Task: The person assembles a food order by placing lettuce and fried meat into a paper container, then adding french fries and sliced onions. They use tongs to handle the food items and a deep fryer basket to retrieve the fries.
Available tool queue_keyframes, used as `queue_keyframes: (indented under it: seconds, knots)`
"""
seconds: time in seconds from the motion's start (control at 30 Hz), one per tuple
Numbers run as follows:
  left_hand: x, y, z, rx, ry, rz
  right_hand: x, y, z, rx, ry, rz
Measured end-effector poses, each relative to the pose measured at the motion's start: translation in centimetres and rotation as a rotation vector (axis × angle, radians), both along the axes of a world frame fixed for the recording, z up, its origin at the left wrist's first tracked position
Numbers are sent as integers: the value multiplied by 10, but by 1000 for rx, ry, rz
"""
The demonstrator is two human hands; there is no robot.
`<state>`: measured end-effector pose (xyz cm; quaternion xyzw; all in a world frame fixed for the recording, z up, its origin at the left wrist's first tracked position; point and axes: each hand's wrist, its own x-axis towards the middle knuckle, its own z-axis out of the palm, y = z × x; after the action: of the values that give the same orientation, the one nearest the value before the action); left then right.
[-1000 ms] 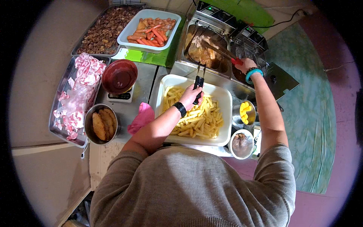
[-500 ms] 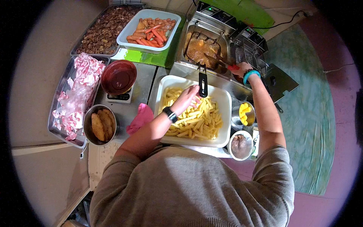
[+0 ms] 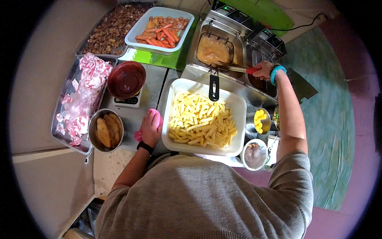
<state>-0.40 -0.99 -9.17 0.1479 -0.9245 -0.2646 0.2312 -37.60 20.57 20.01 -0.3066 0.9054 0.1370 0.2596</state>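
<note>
My right hand (image 3: 264, 71) grips a pair of tongs (image 3: 234, 66) by their red handle, at the right of the fryer. The tongs' tips reach the near rim of the wire fry basket (image 3: 230, 49). Inside the basket, oil bubbles and foams, hiding most of what is in it. The basket's black handle (image 3: 214, 88) juts out over the white tub (image 3: 241, 119) of pale cut fries (image 3: 199, 125). My left hand (image 3: 150, 129) is closed on a pink cloth (image 3: 155, 116) on the table, just left of the tub.
Left of my hands stand a steel bowl of breaded pieces (image 3: 106, 131), a dark red bowl (image 3: 126, 79) on a scale (image 3: 128, 101), and a tray of raw meat (image 3: 81, 107). Sausages fill a tub (image 3: 159, 34) behind. Small containers, one with yellow pieces (image 3: 259, 121), stand right of the fries.
My left hand has left the basket handle area, come down left, and taken hold of the pink cloth. My right hand has drawn the tongs toward the basket's near rim, out of the foam.
</note>
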Motion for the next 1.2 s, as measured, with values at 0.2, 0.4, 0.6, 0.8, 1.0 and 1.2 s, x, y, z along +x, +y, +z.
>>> queue_keyframes:
  seconds: [0.2,0.4,0.6,0.8,1.0,1.2]
  knots:
    - [-2,3,-1,-107,-73,-29,-41,-6,-58,-73,221,-97]
    - [-3,4,1,-136,-94,-40,-27,-14,-106,-142,349,-80]
    - [0,5,-1,-144,-64,-21,-20,3,-38,-113,67,-29]
    - [-3,4,-5,-143,-49,-34,-56,10,-60,-111,302,-122]
    - [-2,2,-5,-145,-54,-50,-33,-20,-96,-131,286,-104]
    - [3,2,-11,-154,-89,-32,-9,-15,0,-100,-36,-55]
